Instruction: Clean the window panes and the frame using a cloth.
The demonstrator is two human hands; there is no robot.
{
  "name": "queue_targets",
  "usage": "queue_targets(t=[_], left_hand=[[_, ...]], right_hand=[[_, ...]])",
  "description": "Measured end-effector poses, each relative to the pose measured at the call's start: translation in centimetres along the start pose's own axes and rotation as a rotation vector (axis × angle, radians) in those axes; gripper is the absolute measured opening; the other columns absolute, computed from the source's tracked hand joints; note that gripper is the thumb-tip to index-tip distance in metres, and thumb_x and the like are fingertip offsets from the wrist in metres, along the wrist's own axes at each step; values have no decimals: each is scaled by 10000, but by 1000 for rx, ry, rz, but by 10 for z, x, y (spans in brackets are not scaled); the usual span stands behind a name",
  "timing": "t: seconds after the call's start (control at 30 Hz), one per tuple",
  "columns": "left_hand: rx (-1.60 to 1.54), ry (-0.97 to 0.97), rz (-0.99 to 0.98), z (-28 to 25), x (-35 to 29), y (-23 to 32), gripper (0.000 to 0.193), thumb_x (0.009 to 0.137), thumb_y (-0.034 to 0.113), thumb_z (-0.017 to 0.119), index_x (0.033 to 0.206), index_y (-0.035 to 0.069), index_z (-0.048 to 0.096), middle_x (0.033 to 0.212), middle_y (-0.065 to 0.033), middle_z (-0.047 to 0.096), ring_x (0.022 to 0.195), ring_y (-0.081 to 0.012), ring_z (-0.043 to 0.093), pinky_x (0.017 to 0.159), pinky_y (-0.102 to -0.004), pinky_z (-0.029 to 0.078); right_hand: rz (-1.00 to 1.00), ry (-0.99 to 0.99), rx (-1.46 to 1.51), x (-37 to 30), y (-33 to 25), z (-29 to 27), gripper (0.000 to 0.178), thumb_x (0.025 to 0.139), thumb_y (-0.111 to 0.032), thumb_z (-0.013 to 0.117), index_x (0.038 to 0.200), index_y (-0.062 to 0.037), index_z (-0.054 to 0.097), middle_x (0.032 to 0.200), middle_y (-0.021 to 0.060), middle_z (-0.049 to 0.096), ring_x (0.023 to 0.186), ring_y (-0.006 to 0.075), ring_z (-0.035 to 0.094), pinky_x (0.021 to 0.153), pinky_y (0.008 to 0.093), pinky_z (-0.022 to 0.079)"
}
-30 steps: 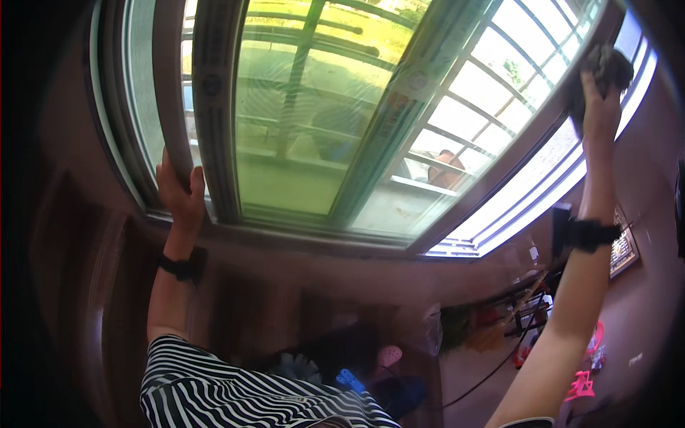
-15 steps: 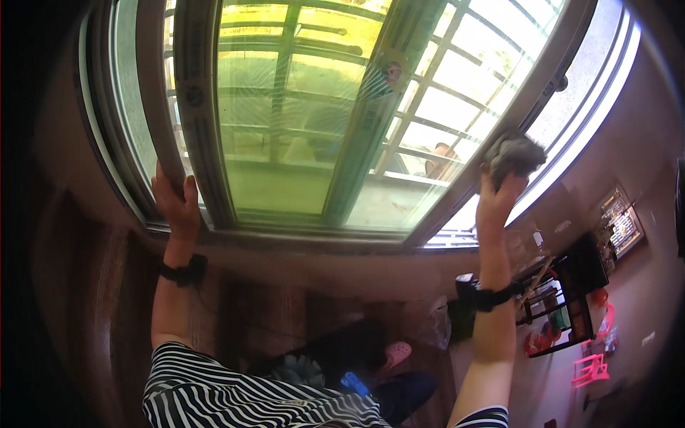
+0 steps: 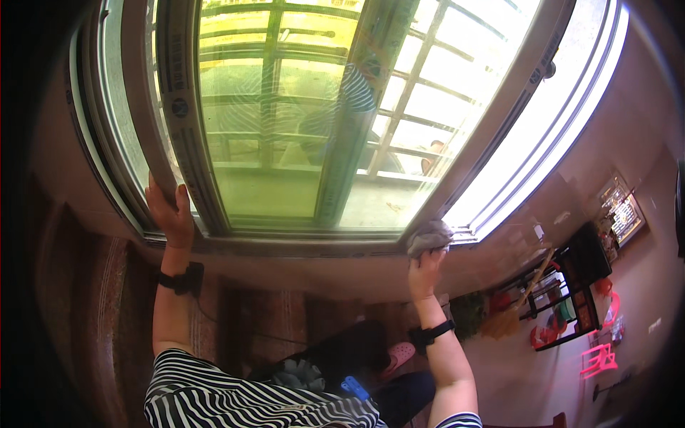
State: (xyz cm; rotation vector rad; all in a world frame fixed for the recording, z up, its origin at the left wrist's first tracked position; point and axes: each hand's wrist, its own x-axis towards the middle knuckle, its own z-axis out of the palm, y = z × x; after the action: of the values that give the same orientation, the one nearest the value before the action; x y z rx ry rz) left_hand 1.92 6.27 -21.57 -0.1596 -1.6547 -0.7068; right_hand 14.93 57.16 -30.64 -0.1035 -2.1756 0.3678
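Observation:
In front of me is a sliding window with a brown metal frame [image 3: 175,135] and glass panes [image 3: 275,153], partly tinted yellow-green. My left hand [image 3: 171,216] rests against the upright frame at the lower left, thumb apart from the other fingers and nothing held. My right hand [image 3: 426,272] is closed on a crumpled grey cloth [image 3: 429,238]. It presses the cloth to the lower right corner of the sash, by the bottom rail. Part of that corner is hidden behind the cloth.
Metal bars [image 3: 325,48] stand outside the glass. Below are dark steps [image 3: 107,314] on the left and a pink clog [image 3: 399,357]. To the right are a black rack [image 3: 571,307], a pink plastic stool [image 3: 598,360] and a framed picture [image 3: 624,217] on the wall.
My right hand has moved the cloth down and left, from partway up the right-hand upright to the bottom corner. My left hand stays on the left frame; the view has shifted slightly.

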Motion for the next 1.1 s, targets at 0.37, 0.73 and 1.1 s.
queue_targets(t=[0.37, 0.73, 1.1], left_hand=[[257, -89, 105, -15, 9, -1, 573, 898, 193, 640, 1369, -49, 421, 1071, -194, 516, 970, -349, 506, 899, -428, 414], [594, 68, 159, -40, 23, -24, 603, 964, 298, 572, 1471, 51, 360, 1089, -199, 550, 974, -350, 530, 863, -431, 432], [617, 123, 71, -46, 31, -60, 513, 1000, 302, 508, 1423, 22, 427, 1040, -201, 583, 940, -358, 554, 843, -446, 446]], right_hand=[[54, -217, 43, -15, 10, -3, 375, 786, -5, 564, 1157, -15, 613, 1442, 256, 357, 1398, 450, 228, 1135, 626, 151], [84, -220, -82, -20, 1, 0, 439, 767, -1, 590, 1203, -53, 600, 1400, 290, 396, 1381, 442, 279, 1138, 623, 141], [-61, -93, -273, -21, -49, 12, 305, 729, -85, 593, 1014, -116, 696, 1115, 217, 545, 998, 429, 466, 903, 515, 424]])
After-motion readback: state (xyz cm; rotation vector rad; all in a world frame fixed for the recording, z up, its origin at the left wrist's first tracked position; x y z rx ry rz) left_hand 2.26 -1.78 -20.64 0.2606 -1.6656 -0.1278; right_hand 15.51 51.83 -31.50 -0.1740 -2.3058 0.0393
